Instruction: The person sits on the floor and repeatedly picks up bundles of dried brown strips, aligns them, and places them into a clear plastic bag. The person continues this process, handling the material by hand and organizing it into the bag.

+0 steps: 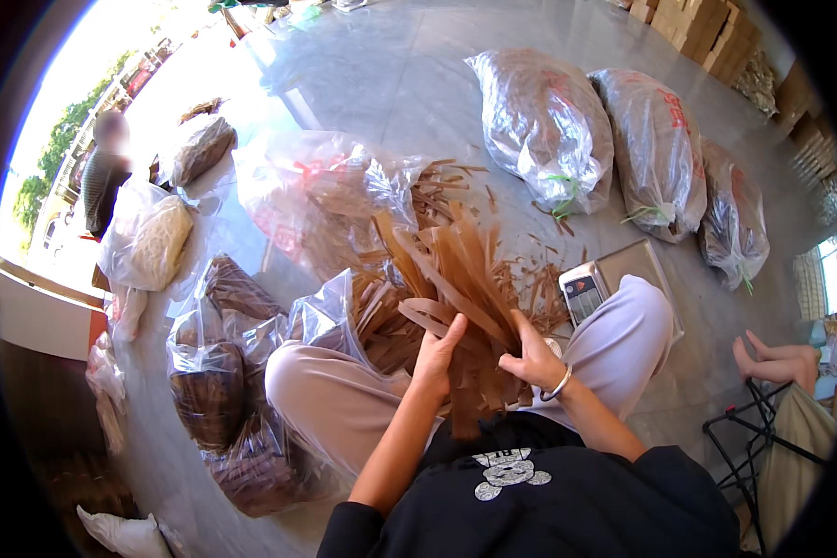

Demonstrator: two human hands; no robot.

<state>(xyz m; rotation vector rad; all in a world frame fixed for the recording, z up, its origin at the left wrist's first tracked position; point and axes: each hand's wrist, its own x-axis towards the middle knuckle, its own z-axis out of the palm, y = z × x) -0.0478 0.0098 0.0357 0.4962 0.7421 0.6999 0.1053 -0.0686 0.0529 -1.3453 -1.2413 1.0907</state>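
Observation:
A loose bundle of long, flat brown strips [460, 279] rises in front of my lap, fanned out at the top. My left hand [434, 361] is closed round its left side, thumb up. On the other side my right hand [534, 358], with a bangle at the wrist, grips the same strips; their lower ends hang down between my hands. More brown strips [378, 321] lie heaped between my knees and beyond, partly in a clear plastic bag [312, 177] that lies open. A digital scale [583, 294] with a flat metal platform stands by my right knee.
Three large stuffed plastic bags [544, 130] lie at the far right. Bags of dark brown material [219, 381] sit by my left knee, a pale-filled bag [153, 242] farther left. Cardboard boxes [693, 33] stand far right; a folding chair [758, 437] and another person's legs [779, 361] are near right.

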